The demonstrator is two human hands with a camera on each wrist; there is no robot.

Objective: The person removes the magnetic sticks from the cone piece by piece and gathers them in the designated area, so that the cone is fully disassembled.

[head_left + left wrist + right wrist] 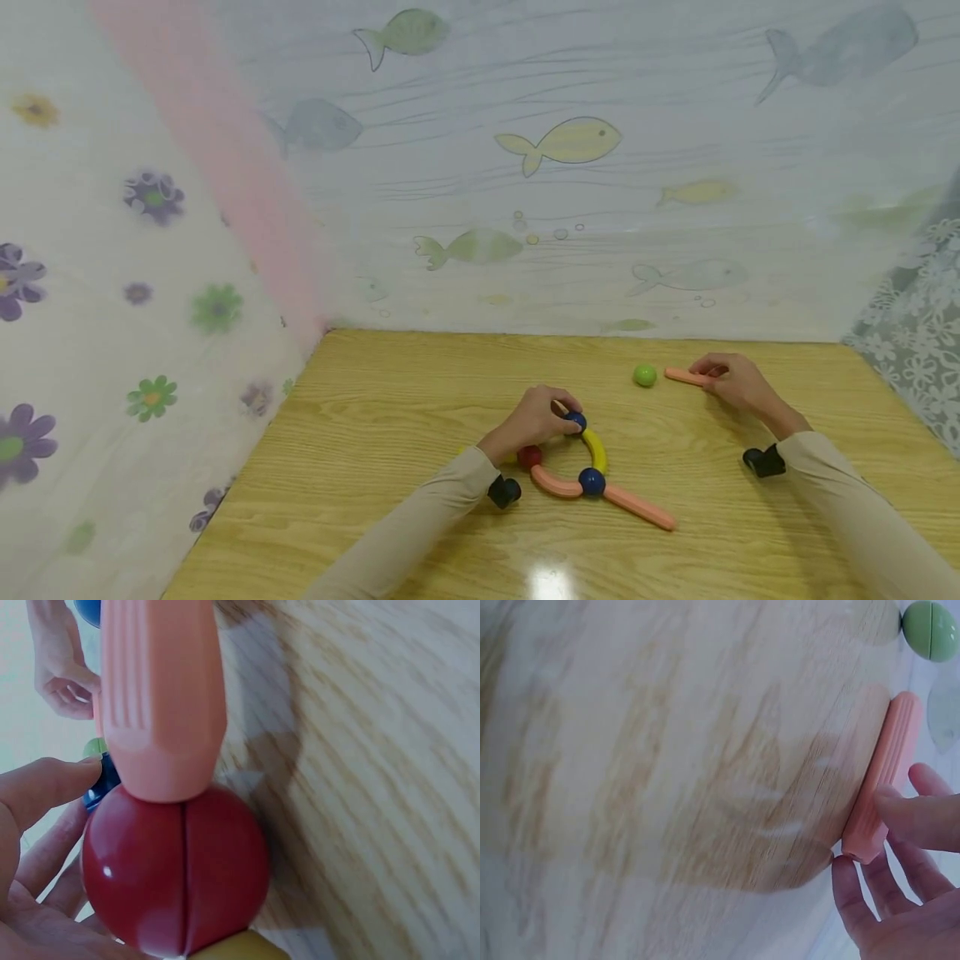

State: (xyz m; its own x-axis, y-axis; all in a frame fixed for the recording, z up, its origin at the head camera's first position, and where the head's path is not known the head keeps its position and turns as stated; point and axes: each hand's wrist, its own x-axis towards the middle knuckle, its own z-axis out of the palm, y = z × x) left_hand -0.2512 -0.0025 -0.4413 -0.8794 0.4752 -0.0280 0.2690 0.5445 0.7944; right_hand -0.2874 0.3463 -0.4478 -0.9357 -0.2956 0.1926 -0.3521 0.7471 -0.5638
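Note:
My left hand (534,417) pinches a dark blue ball (576,422) between thumb and fingers. That ball sits at one end of a curved yellow stick (597,452), which meets a second blue ball (592,481). From there a curved salmon stick (557,485) runs to a red ball (176,870), and a straight salmon stick (639,507) points out to the right. A yellow piece, mostly hidden by the left hand, joins the red ball. Farther right, my right hand (738,385) pinches the near end of another straight salmon stick (885,776) between thumb and fingers.
A green ball (645,375) lies on the wooden table (390,400) just left of the right hand's stick. Behind the table hangs a fish-print curtain (555,208), with a flower-print one (150,283) along the left. Black wrist cameras hang under both sleeves.

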